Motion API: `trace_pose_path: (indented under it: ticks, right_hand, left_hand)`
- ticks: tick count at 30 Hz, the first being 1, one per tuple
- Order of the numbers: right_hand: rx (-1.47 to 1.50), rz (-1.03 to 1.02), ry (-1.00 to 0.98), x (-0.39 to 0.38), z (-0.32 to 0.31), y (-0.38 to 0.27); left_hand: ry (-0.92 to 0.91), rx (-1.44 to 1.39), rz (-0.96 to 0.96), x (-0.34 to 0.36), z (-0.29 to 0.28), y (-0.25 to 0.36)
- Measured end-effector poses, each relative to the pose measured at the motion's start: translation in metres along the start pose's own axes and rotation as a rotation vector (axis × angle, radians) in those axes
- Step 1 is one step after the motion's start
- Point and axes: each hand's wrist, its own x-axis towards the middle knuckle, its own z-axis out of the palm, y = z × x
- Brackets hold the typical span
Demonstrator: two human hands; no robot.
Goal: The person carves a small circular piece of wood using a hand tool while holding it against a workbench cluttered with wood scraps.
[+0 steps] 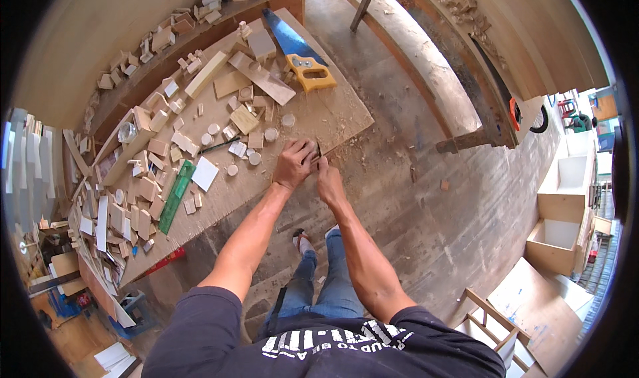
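Note:
My left hand (295,164) is closed near the right corner of the wooden worktable (219,211), its fingers curled round something small that they mostly hide. Close against it, my right hand (330,183) is closed too, gripping a small thin dark tool (318,149) that looks like a blade. Pale shavings (343,128) lie on the board beside both hands. Nearest to the left hand are several small round wood discs (271,134) and blocks (256,140).
A hand saw (311,71) with a yellow handle lies at the table's far edge. Wood offcuts (261,78), a green ruler-like strip (177,197) and a white square (205,173) spread leftward. A second saw (514,113) hangs at the right bench. Open boxes (556,235) stand far right.

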Motion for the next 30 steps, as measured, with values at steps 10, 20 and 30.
trace_pose_path:
  ticks: [10, 20, 30]
  right_hand:
    - [0.111, 0.074, -0.033, -0.012, -0.019, 0.022]
    - [0.221, 0.144, -0.151, -0.012, -0.018, 0.009]
    - [0.088, 0.055, -0.094, 0.0, -0.004, 0.017]
  left_hand:
    - [-0.088, -0.167, -0.101, 0.003, -0.018, -0.002]
    - [-0.034, -0.032, -0.116, -0.005, 0.0, -0.004]
    - [-0.06, -0.021, -0.144, -0.004, -0.001, 0.001]
